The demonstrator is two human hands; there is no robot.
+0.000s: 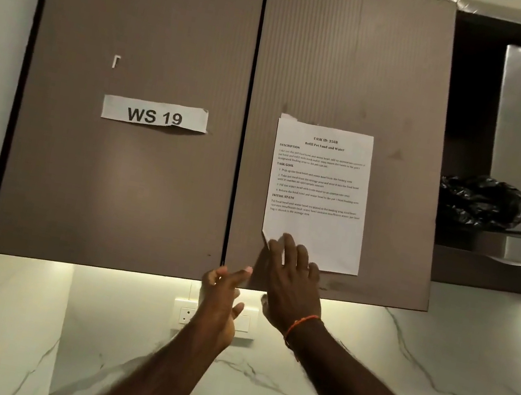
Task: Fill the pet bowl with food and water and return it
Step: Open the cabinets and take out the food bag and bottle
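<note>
Stage: judging by the view, the task is only just beginning; nothing of the filling or returning is showing as done.
Pet bowl: it is not appearing anywhere in the head view, so its place cannot be told; no food bag or tap is showing either.
Right hand: its grip is lying open, fingers straight and spread, pressing on the lower left corner of the task sheet taped to the right cabinet door.
Left hand: its grip is holding nothing, fingers loosely bent, reaching up toward the bottom edge of the doors, just beside the right hand.
Left cabinet door: it is sitting closed, carrying the "WS 19" label.
Surroundings: a wall socket is showing behind the left wrist on the marble wall; a black bag is sitting on a shelf to the right.
Left to do: seemingly everything, from finding the bowl, through adding food and water, to setting it back.
</note>
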